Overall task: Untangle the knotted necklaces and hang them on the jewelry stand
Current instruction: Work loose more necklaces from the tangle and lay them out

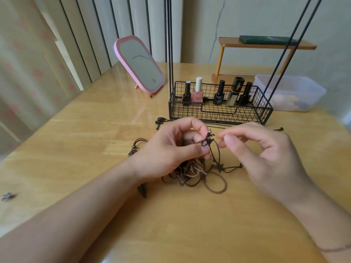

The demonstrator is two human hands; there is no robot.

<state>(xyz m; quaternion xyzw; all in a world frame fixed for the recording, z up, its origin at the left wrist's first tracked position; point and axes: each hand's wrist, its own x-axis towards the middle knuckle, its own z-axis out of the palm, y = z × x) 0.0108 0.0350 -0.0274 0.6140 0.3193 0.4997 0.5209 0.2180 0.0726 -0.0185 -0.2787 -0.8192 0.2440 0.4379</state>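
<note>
Leftmost, pink mirror (139, 63) stands on table (76, 130). Left hand (171, 147) pinches knotted cord (208, 140) above necklace tangle (191, 170) (lying on the tabletop). Stand (220, 109) sits behind, bottles in its basket. Right hand (264, 149), fingers curled, pinches at a cord end beside the knot.

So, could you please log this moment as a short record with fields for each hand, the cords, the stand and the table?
left hand: pinches a knot of dark cord
right hand: fingertips pinched beside the knot; grip on a strand unclear
cord tangle: heaped on the table below the hands
jewelry stand: wire basket base holds nail polish bottles
table: wooden, with pink mirror
</note>
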